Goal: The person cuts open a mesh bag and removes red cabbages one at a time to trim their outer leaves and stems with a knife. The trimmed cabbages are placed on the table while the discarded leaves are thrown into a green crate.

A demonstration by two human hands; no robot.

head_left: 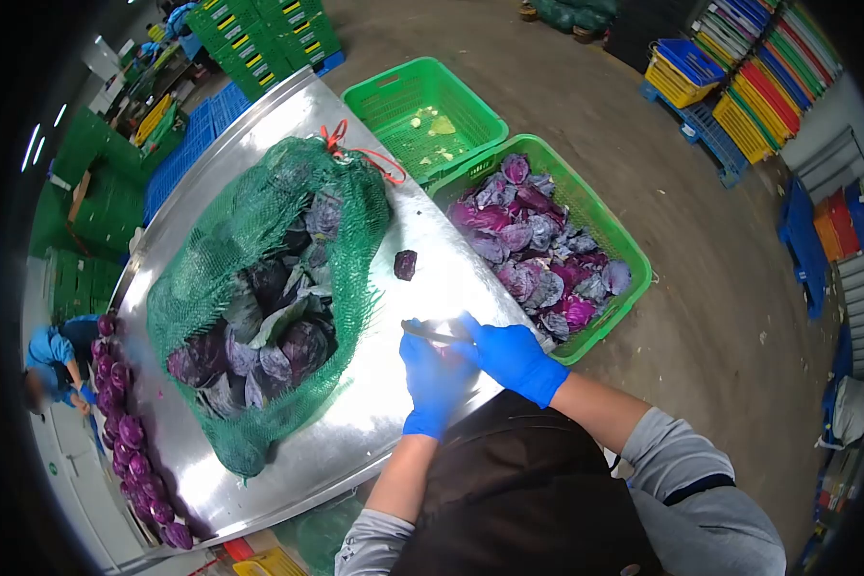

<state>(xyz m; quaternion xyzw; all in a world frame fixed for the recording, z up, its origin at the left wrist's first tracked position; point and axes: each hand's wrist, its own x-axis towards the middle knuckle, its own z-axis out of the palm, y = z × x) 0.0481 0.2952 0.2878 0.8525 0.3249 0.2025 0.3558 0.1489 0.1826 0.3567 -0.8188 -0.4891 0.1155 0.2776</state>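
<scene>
My right hand (520, 363), in a blue glove, is closed around a knife (436, 334) whose dark blade points left across the top of my left hand. My left hand (434, 382), also gloved in blue and blurred, is curled close beside it. A small pale-pink patch shows between the gloves; what it belongs to is mostly hidden. Both hands are over the near edge of the metal table (394, 384). A dark purple leaf piece (405, 265) lies beyond them. On the left, a green mesh sack (206, 274) lies open with several red cabbages (307, 348) inside.
A green crate (600, 331) of purple leaves stands against the table's right side, beside another green crate (422, 91) holding a few scraps. Purple cabbages (130, 432) line the left edge. A person (58, 355) bends there. Stacked crates (269, 43) and a blue pallet (802, 245) stand farther off.
</scene>
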